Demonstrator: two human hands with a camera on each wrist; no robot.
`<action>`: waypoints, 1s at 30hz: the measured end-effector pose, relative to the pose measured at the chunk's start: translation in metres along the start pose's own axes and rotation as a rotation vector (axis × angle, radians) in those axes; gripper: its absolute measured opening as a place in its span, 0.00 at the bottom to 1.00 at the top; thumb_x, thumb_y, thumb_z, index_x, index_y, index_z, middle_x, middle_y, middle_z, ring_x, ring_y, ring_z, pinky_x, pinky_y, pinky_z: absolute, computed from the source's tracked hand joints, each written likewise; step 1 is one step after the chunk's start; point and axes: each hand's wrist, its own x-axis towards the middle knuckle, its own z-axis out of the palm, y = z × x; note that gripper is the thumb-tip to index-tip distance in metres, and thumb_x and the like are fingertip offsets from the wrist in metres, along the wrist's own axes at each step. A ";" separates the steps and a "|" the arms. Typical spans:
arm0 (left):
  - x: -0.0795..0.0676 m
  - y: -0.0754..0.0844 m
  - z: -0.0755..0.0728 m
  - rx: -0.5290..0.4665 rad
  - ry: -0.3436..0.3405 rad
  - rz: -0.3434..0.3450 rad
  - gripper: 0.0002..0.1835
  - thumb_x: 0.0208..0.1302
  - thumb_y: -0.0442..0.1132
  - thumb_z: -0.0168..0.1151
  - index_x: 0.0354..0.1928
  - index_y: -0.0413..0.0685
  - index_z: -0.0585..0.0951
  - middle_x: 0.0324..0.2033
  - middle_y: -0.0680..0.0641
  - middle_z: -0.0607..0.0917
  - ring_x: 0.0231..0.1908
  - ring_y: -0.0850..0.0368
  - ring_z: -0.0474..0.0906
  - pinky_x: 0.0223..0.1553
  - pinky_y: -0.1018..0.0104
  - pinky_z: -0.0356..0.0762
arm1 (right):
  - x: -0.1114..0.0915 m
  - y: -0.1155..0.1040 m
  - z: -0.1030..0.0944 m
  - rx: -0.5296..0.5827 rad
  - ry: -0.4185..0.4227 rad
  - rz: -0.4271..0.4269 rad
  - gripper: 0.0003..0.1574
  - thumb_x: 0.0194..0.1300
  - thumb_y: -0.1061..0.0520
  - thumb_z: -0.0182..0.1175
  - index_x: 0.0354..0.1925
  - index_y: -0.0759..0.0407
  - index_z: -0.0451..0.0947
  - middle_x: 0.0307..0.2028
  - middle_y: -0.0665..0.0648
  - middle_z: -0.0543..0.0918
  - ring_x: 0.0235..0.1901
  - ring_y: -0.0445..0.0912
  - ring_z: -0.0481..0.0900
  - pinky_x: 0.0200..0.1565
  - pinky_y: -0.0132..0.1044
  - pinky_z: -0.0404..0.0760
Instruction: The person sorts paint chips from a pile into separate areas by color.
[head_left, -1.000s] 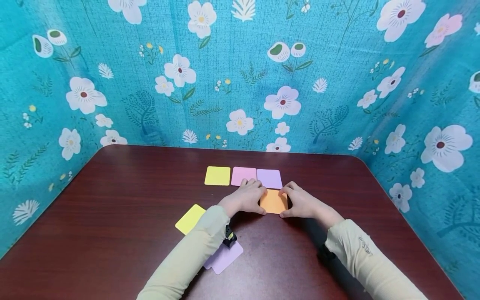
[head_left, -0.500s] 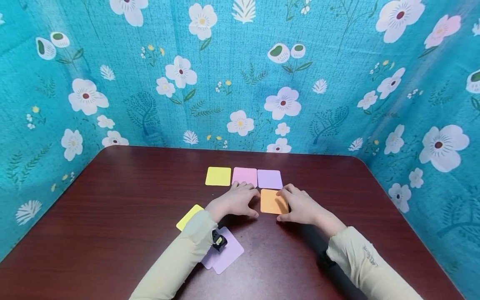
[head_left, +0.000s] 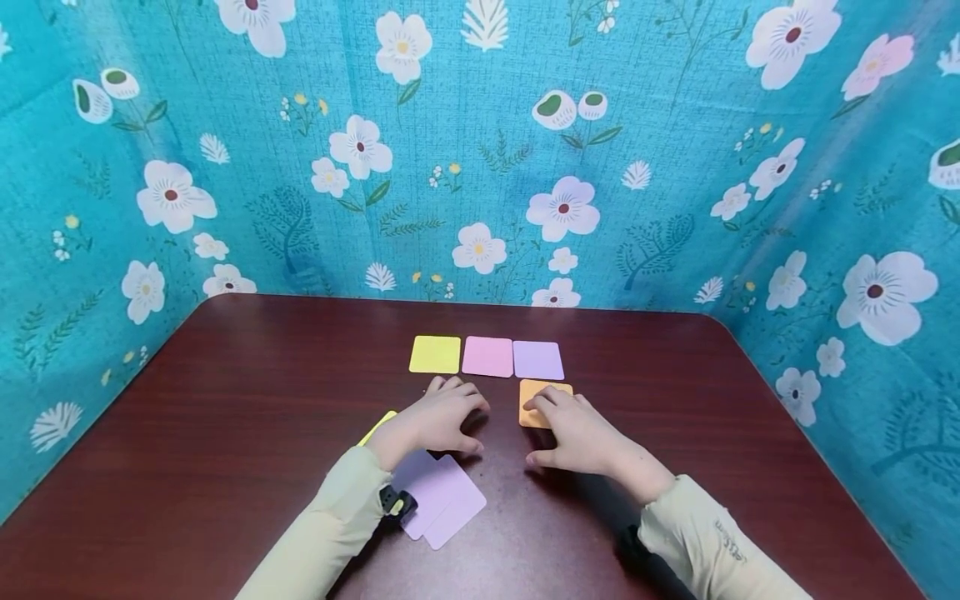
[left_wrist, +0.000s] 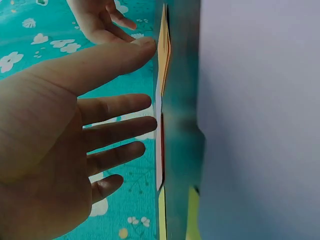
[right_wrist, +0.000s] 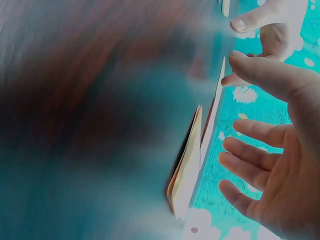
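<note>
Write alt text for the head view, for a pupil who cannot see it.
A person's right hand hangs over an orange square card on a dark wood-grain table; the left hand holds nothing. Beyond them, a yellow card, a pink card and a purple card form a row; overlapping purple cards lie beside the left sleeve. A turquoise floral cloth hangs behind.

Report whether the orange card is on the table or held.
On the table, not held: the right wrist view shows a gap between the orange card and the right hand.

orange card (head_left: 529,394) partly behind right fingers (head_left: 553,397), sleeves (head_left: 318,521) cut off
</note>
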 end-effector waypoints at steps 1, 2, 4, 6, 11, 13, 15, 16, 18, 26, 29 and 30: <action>-0.003 -0.001 0.000 0.001 0.004 0.002 0.26 0.47 0.55 0.67 0.49 0.52 0.77 0.45 0.53 0.77 0.48 0.55 0.66 0.48 0.57 0.57 | 0.000 -0.003 0.000 0.003 -0.001 -0.003 0.40 0.43 0.41 0.69 0.51 0.59 0.72 0.48 0.56 0.74 0.49 0.48 0.72 0.50 0.49 0.66; -0.006 -0.003 0.001 0.000 0.007 0.003 0.26 0.47 0.55 0.67 0.48 0.52 0.77 0.45 0.53 0.77 0.47 0.55 0.66 0.47 0.57 0.57 | 0.000 -0.006 0.001 0.003 -0.003 -0.006 0.39 0.43 0.41 0.68 0.51 0.59 0.72 0.48 0.56 0.74 0.49 0.48 0.72 0.50 0.49 0.66; -0.013 -0.005 0.001 0.004 0.021 0.009 0.26 0.46 0.54 0.67 0.48 0.51 0.78 0.44 0.53 0.77 0.46 0.56 0.66 0.46 0.57 0.57 | -0.001 -0.011 0.002 0.006 0.000 -0.011 0.39 0.44 0.40 0.68 0.51 0.59 0.72 0.48 0.55 0.74 0.49 0.47 0.71 0.50 0.49 0.67; -0.019 -0.006 0.001 -0.003 0.034 0.013 0.26 0.46 0.54 0.67 0.47 0.50 0.78 0.43 0.52 0.78 0.45 0.55 0.66 0.46 0.57 0.57 | -0.001 -0.017 0.003 0.014 0.004 -0.014 0.38 0.45 0.40 0.67 0.51 0.58 0.72 0.47 0.54 0.74 0.48 0.46 0.72 0.49 0.48 0.68; -0.033 -0.009 0.001 0.005 0.049 0.015 0.26 0.45 0.53 0.68 0.46 0.50 0.78 0.42 0.53 0.78 0.45 0.55 0.67 0.46 0.55 0.58 | 0.000 -0.033 0.009 0.041 0.029 -0.045 0.36 0.47 0.40 0.66 0.50 0.58 0.72 0.44 0.52 0.74 0.45 0.45 0.72 0.47 0.46 0.68; -0.038 -0.010 0.002 0.014 0.055 0.023 0.25 0.45 0.54 0.68 0.46 0.51 0.78 0.42 0.53 0.78 0.45 0.55 0.67 0.47 0.55 0.58 | 0.001 -0.040 0.012 0.042 0.042 -0.057 0.36 0.47 0.40 0.66 0.50 0.59 0.73 0.43 0.52 0.74 0.45 0.45 0.72 0.46 0.46 0.69; -0.042 -0.011 0.002 0.008 0.064 0.033 0.25 0.44 0.53 0.68 0.45 0.51 0.79 0.41 0.53 0.78 0.44 0.56 0.67 0.46 0.55 0.58 | 0.001 -0.046 0.013 0.039 0.047 -0.062 0.36 0.47 0.39 0.65 0.49 0.59 0.73 0.43 0.51 0.74 0.44 0.44 0.72 0.46 0.45 0.69; -0.044 -0.012 0.001 0.004 0.071 0.037 0.25 0.44 0.53 0.69 0.45 0.51 0.79 0.41 0.53 0.78 0.44 0.56 0.67 0.46 0.56 0.58 | 0.001 -0.048 0.014 0.031 0.049 -0.062 0.35 0.48 0.39 0.65 0.49 0.59 0.73 0.42 0.51 0.74 0.44 0.43 0.72 0.45 0.45 0.69; -0.047 -0.013 0.001 -0.010 0.079 0.038 0.25 0.43 0.53 0.69 0.45 0.51 0.79 0.41 0.54 0.79 0.43 0.57 0.67 0.45 0.56 0.57 | 0.001 -0.053 0.015 0.030 0.053 -0.065 0.34 0.48 0.40 0.65 0.48 0.59 0.74 0.42 0.51 0.74 0.43 0.43 0.72 0.45 0.44 0.70; -0.064 -0.018 -0.005 -0.042 0.049 0.026 0.27 0.39 0.52 0.72 0.45 0.52 0.79 0.41 0.54 0.79 0.44 0.57 0.68 0.46 0.55 0.56 | -0.003 -0.071 0.019 0.081 0.036 -0.049 0.32 0.49 0.41 0.64 0.47 0.59 0.74 0.42 0.51 0.75 0.42 0.44 0.74 0.46 0.44 0.70; -0.069 -0.019 -0.008 -0.055 0.027 0.030 0.28 0.39 0.52 0.72 0.46 0.52 0.79 0.41 0.54 0.79 0.45 0.57 0.68 0.45 0.55 0.57 | -0.003 -0.076 0.020 0.085 0.025 -0.046 0.33 0.49 0.41 0.64 0.47 0.60 0.74 0.42 0.52 0.75 0.43 0.44 0.74 0.47 0.44 0.71; -0.071 -0.020 -0.008 -0.069 0.019 0.031 0.28 0.39 0.52 0.72 0.46 0.52 0.79 0.41 0.55 0.79 0.45 0.57 0.68 0.45 0.55 0.56 | -0.003 -0.077 0.021 0.086 0.022 -0.045 0.33 0.49 0.41 0.64 0.47 0.60 0.74 0.42 0.52 0.75 0.43 0.44 0.74 0.46 0.44 0.71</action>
